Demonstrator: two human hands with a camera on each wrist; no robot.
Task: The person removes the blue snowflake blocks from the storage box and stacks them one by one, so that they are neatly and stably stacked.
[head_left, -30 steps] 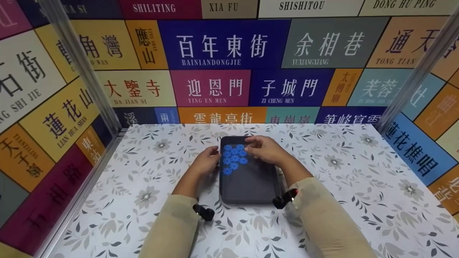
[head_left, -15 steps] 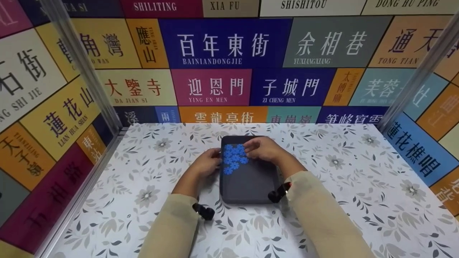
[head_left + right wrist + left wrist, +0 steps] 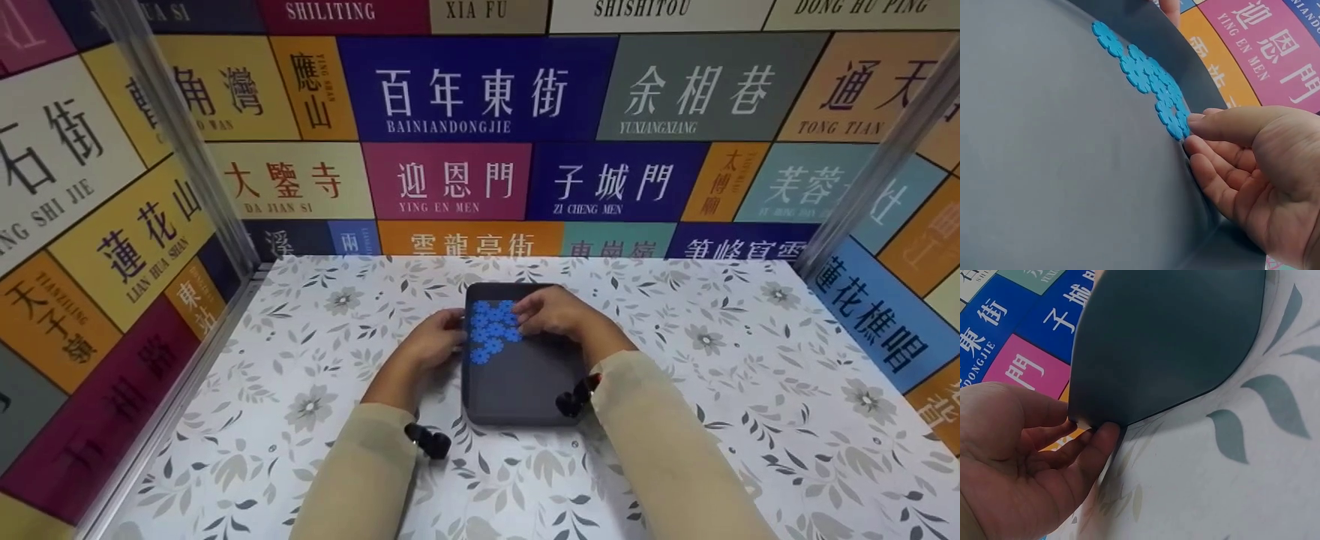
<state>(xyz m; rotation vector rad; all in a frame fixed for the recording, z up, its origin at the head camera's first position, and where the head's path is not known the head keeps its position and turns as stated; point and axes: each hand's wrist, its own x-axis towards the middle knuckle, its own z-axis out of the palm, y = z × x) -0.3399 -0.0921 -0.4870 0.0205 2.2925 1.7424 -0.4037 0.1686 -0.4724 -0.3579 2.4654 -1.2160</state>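
A dark grey rectangular tray (image 3: pixel 525 390) lies on the table, with several flat blue snowflake discs (image 3: pixel 491 330) close together in its far left part. My left hand (image 3: pixel 433 341) holds the tray's left side; in the left wrist view, its thumb and fingers (image 3: pixel 1107 433) lie along the edge of the side wall. Over the tray's far right part, my right hand (image 3: pixel 555 316) pinches the edge of a blue snowflake disc (image 3: pixel 1171 121) between thumb and fingertips. That disc borders the group, and whether it is joined to the others cannot be told.
A white tablecloth with grey leaves and flowers (image 3: pixel 307 409) surrounds the tray. Behind the table stands a wall of coloured panels with lettering (image 3: pixel 480 90). Clear upright posts (image 3: pixel 199 165) mark the left and right corners.
My right hand has turned slightly and its wrist has moved a little to the left, staying at the discs. The left hand keeps its place at the tray's side.
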